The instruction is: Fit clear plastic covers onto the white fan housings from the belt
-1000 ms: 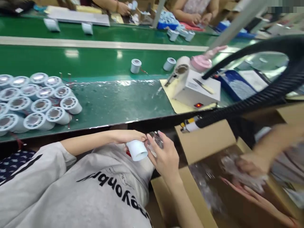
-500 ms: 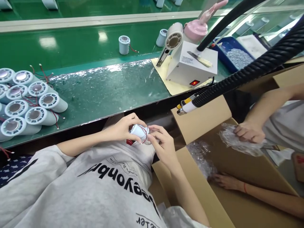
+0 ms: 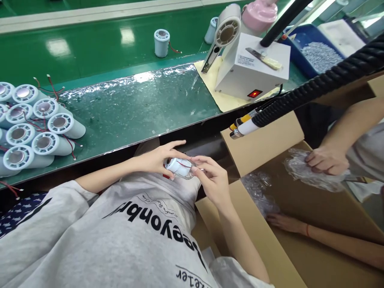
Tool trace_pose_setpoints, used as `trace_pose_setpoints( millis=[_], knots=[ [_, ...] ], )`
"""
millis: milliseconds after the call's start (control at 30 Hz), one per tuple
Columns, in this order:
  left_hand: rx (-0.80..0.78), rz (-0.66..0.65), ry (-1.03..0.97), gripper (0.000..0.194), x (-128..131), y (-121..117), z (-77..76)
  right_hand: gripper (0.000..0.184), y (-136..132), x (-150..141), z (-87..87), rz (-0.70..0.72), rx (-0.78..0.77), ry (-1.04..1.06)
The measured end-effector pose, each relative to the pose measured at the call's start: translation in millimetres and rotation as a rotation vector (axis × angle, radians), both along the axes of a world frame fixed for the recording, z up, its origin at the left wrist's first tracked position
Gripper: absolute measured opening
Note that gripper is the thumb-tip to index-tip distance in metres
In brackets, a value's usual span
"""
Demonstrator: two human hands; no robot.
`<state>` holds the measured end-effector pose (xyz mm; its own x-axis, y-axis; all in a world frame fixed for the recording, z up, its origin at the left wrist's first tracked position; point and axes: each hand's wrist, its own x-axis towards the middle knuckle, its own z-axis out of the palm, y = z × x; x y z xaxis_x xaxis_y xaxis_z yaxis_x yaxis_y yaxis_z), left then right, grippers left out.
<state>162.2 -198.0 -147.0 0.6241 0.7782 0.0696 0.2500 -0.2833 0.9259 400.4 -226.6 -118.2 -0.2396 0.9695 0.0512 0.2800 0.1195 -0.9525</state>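
Note:
Over my lap, my left hand [image 3: 156,159] holds one end of a light blue plastic cylinder [image 3: 179,166] between thumb and fingers, with one finger lifted clear. A thin red and black wire runs along the cylinder's side. At its other end, my right hand [image 3: 211,177] pinches a clear plastic cover [image 3: 190,173] that sits partly around the cylinder. The wire's white tip shows near my right fingertips. On the bench to the left, several like cylinders [image 3: 44,142] lie on their sides, round faces toward me, wires loose.
A white box-shaped device [image 3: 253,68] with a lit red switch stands on the bench, a knife on top. Behind it are a small handheld fan [image 3: 228,32] and a blue tray [image 3: 322,56]. A black hose [image 3: 303,90] crosses right. A co-worker's hands touch clear plastic over a cardboard box [image 3: 264,116].
My left hand's upper finger has lifted and straightened off the cylinder. The clear cover now reaches further over the cylinder, and the wire lies straighter along its side. The view has shifted slightly.

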Motion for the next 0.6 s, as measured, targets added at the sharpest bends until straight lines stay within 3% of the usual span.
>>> trace_pose_setpoints(
  millis=[100,200,267,367,433,600],
  knots=[
    [-0.084,-0.051,-0.070,0.066,2,-2,3.4,0.019,3,4,-5.3,-0.024,-0.106,0.152],
    [-0.202,0.023,-0.130,0.068,6,-8,9.4,0.016,5,9,-11.9,0.044,-0.140,0.266],
    [-0.305,0.095,-0.188,0.069,9,-13,13.3,0.012,5,11,-14.0,0.129,-0.054,0.231],
    [-0.450,0.138,-0.276,0.066,11,-19,17.7,0.036,1,13,-12.8,0.192,0.193,0.036],
    [-0.487,0.142,-0.297,0.065,11,-21,19.3,0.038,-2,13,-10.2,0.196,0.317,-0.057],
    [-0.402,0.069,-0.297,0.074,6,-20,21.9,0.031,-4,16,-5.3,0.212,0.314,-0.077]
  ],
)
